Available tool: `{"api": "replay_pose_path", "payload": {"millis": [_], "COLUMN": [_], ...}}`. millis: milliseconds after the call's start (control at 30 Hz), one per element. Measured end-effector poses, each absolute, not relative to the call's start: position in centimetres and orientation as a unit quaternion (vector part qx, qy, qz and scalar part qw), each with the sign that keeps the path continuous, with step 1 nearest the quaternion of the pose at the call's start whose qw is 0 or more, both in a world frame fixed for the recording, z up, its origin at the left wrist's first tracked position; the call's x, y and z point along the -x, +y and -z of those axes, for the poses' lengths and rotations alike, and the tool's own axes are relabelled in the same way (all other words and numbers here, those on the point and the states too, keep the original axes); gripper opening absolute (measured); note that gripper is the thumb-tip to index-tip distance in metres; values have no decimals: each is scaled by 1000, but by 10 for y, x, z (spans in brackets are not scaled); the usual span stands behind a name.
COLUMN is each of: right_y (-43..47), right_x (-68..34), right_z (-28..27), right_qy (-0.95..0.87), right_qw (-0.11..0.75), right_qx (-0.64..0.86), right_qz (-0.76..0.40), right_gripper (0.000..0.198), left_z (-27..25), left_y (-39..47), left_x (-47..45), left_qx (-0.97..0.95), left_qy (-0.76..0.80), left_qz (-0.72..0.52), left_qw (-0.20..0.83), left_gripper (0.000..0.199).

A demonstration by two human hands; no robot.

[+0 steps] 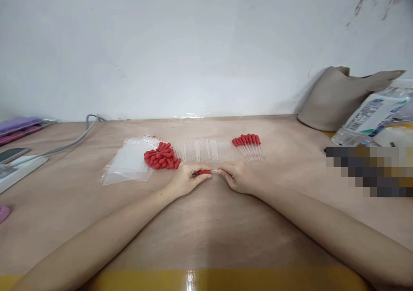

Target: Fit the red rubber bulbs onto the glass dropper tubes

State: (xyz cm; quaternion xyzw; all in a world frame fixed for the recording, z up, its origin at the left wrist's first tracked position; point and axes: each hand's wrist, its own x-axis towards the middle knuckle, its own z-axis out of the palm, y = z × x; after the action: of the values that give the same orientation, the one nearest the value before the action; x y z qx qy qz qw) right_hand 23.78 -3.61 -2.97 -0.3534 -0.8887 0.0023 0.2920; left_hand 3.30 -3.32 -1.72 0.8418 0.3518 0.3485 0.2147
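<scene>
My left hand [191, 178] is closed around a red rubber dropper bulb [204, 172], pinched between thumb and fingers. A thin clear pipette tube [214, 171] bridges the gap to my right hand [236, 176], whose fingertips pinch its other end. The tube meets the bulb's open end; how deep it sits cannot be made out. Just beyond my left hand lies a pile of red bulbs [161, 156]. A row of clear tubes [203, 150] stretches behind both hands. Several droppers with red bulbs fitted [247, 140] lie side by side past my right hand.
Clear plastic bags [129, 160] lie partly under the bulb pile. At the left are a grey cable [72, 143], a phone [14, 154] and purple packets [22, 125]. A brown curved sheet [335, 97] and a labelled plastic bottle [368, 114] stand at the right by the wall.
</scene>
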Motion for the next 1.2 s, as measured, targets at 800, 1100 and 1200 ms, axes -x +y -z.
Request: {"api": "replay_pose_path", "payload": {"millis": [800,1100,1200], "right_y": [-6,11,13], "right_x": [-279,-308,-305], "right_z": [-1,-3,-2], "right_qy": [-780,-556,-559], "right_qw": [314,233,205], "right_qx": [540,798,804], "right_qz": [-42,1,-8], "right_gripper": [22,33,37], "left_z": [22,22,20], "left_y": [-25,-23,-24], "left_x": [-29,-30,-31], "left_qx": [-767,-788,-799], "left_qy": [354,358,367], "left_qz": [-353,-323,-309], "left_qw": [402,382,363], "left_gripper": [59,40,35]}}
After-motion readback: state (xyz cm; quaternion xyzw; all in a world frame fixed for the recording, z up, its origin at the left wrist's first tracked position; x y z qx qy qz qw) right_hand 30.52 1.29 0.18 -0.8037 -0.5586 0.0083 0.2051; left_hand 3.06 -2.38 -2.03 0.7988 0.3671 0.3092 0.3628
